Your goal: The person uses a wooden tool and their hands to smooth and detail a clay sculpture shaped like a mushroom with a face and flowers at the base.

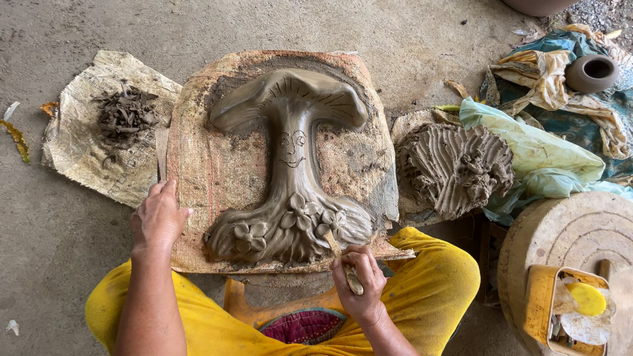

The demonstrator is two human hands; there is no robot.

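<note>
Clay mushroom relief (290, 165) lengthwise away from person, cap far, right hand (359, 280) pinching wooden tool (343, 260), left hand (157, 217) spread on board (198, 165).

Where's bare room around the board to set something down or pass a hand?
Free: bare concrete floor above the board, and floor lower left, below the sack with clay scraps. Narrow strip of board left of the clay mushroom, by the left hand. Crowded: right side, with clay lump, plastic sheets, pot, wheel. Right hand holds a stick.

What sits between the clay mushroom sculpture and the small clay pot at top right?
In the head view, a ridged clay lump and crumpled plastic sheets lie between the sculpture and the pot.
</note>
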